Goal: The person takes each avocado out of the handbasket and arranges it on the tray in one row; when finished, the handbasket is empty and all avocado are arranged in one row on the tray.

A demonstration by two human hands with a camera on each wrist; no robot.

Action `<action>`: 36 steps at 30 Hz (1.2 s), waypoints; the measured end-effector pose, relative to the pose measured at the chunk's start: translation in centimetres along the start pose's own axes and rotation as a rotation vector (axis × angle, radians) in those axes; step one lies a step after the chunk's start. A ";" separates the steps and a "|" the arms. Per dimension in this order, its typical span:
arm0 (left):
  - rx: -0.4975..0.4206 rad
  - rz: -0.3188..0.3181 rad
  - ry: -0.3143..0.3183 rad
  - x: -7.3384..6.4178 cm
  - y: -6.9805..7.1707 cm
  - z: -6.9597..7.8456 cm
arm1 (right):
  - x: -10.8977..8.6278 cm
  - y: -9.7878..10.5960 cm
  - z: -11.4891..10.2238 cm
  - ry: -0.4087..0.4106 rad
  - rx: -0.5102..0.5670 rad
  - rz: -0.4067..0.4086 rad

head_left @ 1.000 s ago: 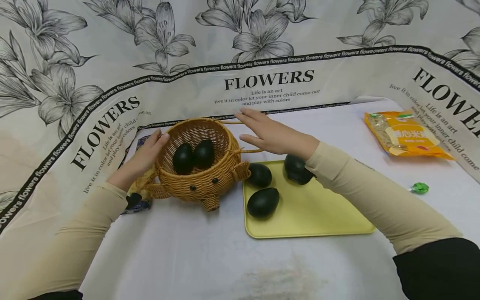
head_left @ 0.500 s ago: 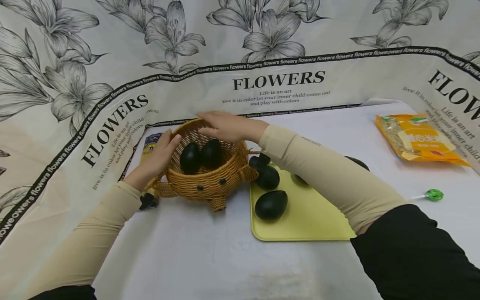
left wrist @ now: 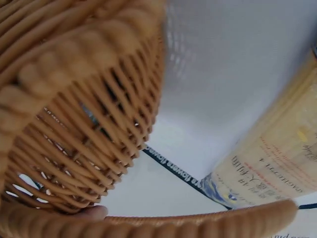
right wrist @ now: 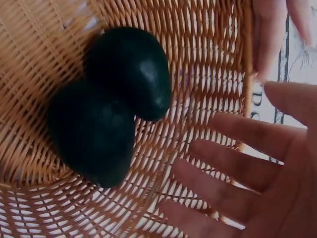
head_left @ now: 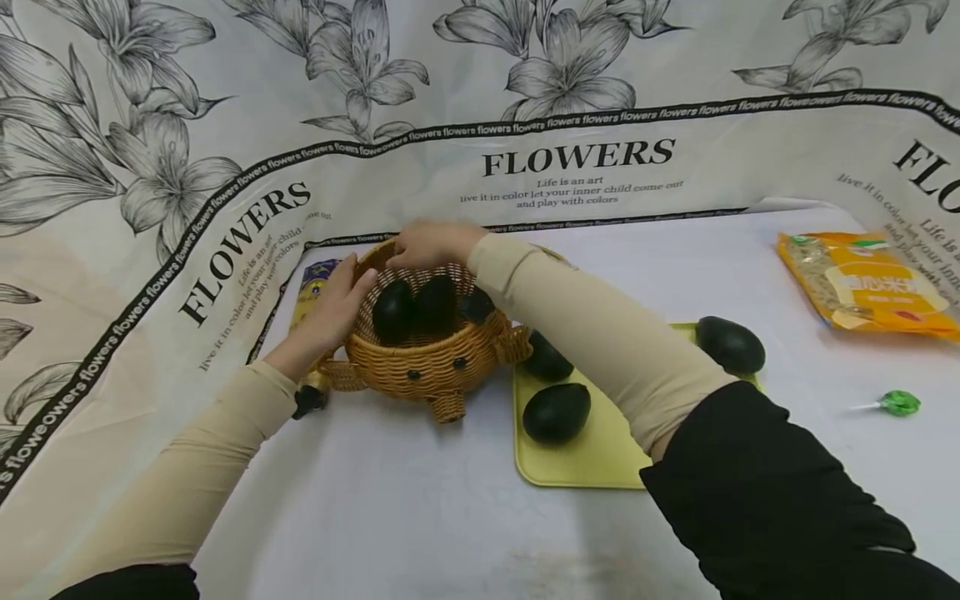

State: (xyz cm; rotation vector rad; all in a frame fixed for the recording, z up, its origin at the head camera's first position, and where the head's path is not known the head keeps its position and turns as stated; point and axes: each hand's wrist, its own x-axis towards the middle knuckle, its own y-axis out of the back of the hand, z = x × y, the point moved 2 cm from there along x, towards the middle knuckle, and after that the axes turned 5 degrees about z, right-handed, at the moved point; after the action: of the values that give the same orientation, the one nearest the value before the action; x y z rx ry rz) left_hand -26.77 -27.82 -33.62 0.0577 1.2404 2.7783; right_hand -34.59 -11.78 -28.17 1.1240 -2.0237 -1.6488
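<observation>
A wicker basket (head_left: 408,362) with an animal face, its snout towards me, stands left of centre. Two dark green avocados (right wrist: 91,134) lie together inside it. My left hand (head_left: 330,300) rests along the basket's left rim, fingers fairly straight; a fingertip shows beyond the weave in the left wrist view. My right hand (head_left: 435,243) reaches over the far rim into the basket. Its spread fingers (right wrist: 233,158) lie close along the inner wall, and nothing shows in its palm. The right sleeve partly hides the yellow tray (head_left: 573,467), where more avocados (head_left: 557,412) lie.
A pack of spaghetti (left wrist: 267,163) lies left of the basket, partly behind my left hand. Another avocado (head_left: 731,346) sits at the tray's far right. Further right are an orange snack bag (head_left: 870,283) and a green lollipop (head_left: 898,403). Flower-printed cloth rises behind.
My right hand has moved left from the basket's right-side handle, across its opening, and now dips inside at the far rim. My left hand stays at the left rim. The view has swung slightly left.
</observation>
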 end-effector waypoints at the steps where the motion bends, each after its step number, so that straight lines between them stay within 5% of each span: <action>1: 0.001 0.012 0.001 -0.1 0.0 0.0 | 0.2 -0.1 0.1 -0.015 0.001 -0.017; 9: 0.018 0.047 -0.005 -0.2 -0.4 -0.5 | 2.9 -2.3 2.5 -0.253 0.068 -0.147; 14: 0.019 0.048 -0.008 -0.2 -0.6 -0.5 | 5.8 -5.2 4.7 -0.281 -0.025 -0.072; 20: 0.023 0.057 -0.018 -0.3 -0.5 -0.4 | 4.2 -5.2 3.2 -0.370 -0.109 -0.097; 30: 0.001 0.069 -0.019 -0.5 -0.4 -0.5 | 2.8 -4.6 1.8 -0.346 -0.122 -0.267; 36: -0.009 0.069 -0.014 -0.5 -0.4 -0.3 | 3.0 -5.2 2.0 -0.279 -0.174 -0.275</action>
State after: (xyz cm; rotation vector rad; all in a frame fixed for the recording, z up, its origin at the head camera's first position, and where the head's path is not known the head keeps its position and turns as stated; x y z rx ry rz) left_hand -26.24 -27.82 -34.13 0.1218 1.2461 2.8362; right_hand -35.93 -12.74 -34.33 1.2099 -1.8983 -2.1807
